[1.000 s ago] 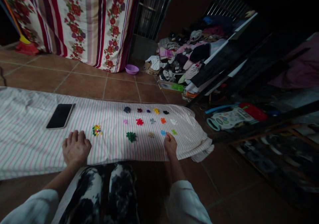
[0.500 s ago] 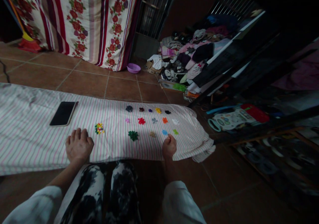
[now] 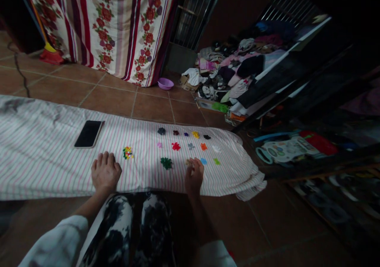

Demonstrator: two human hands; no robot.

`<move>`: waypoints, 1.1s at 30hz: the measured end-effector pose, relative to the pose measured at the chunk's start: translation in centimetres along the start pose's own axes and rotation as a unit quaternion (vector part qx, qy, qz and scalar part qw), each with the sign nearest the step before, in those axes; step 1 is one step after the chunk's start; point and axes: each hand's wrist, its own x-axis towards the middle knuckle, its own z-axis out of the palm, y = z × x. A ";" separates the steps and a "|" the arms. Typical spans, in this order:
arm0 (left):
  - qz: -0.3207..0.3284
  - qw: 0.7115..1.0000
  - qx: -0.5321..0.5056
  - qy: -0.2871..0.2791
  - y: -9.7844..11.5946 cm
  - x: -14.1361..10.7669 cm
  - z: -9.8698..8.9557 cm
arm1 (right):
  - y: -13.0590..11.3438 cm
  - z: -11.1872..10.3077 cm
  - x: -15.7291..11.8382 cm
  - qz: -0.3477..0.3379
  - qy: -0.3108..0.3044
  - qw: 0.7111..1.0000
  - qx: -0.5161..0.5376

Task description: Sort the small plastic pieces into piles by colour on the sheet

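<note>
My left hand (image 3: pixel 106 171) rests palm down on the striped cloth (image 3: pixel 59 160), fingers laid out and nothing in them. Just right of it sits a mixed pile of small red, yellow, green and white pieces (image 3: pixel 128 153). My right hand (image 3: pixel 194 176) hovers at the beige pile (image 3: pixel 187 162), partly covering it; its fingers are curved with a gap to the thumb, and no piece shows between them. Close by are a dark green pile (image 3: pixel 166 163), a light blue pile (image 3: pixel 203 161) and a lime green pile (image 3: pixel 216 161).
Behind these lie red (image 3: pixel 176 146), grey (image 3: pixel 191 146), orange (image 3: pixel 203 146) and yellow (image 3: pixel 195 134) piles among others. A phone (image 3: pixel 88 134) is on the cloth at left. On the floor beyond are a purple basin (image 3: pixel 165 84) and heaped clothes (image 3: pixel 228 67).
My right hand has moved left from near the light blue pile to the beige pile, and its closed fingers have parted. My left hand stays put; the view has shifted slightly.
</note>
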 end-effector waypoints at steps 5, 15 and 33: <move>0.007 1.000 -0.004 -0.015 -0.2 0.2 0.4 | -7.1 4.0 -1.8 -0.085 -0.124 0.985 0.088; 0.031 0.999 -0.004 -0.026 -0.2 0.6 0.7 | -14.2 12.5 -2.9 -0.052 -0.292 0.951 0.090; 0.118 0.991 0.018 -0.066 -0.7 1.6 2.0 | -14.1 14.9 -3.6 -0.071 -0.304 0.945 0.101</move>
